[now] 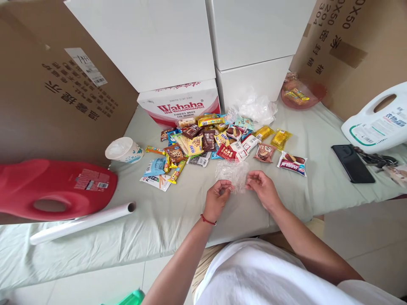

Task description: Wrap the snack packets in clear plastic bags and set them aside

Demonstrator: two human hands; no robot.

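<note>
**A:** What can't you make out here? Your fingertips are mostly buried in the clear plastic bag, so I can't tell how its opening sits. It's crinkly, see-through film, bunched up, and I can't tell if anything's in it.

**B:** Yeah. Your left hand is pinched narrow on the bag's left edge, your right hand pinched on the right edge, and the bag hangs between them just over the pale green table cover, right in front of the snack pile.

**A:** The pile's all glossy little wrappers, overlapping, so most labels are unreadable. The Wahaha carton behind it is partly hidden under white boxes.

**B:** To your left: a smooth red jug lying flat, cut off at the frame edge, a white roll, and a paper cup on its side. To your right: a black phone and a white jug, also cropped. The reddish bowl at the back is blurry.
</note>
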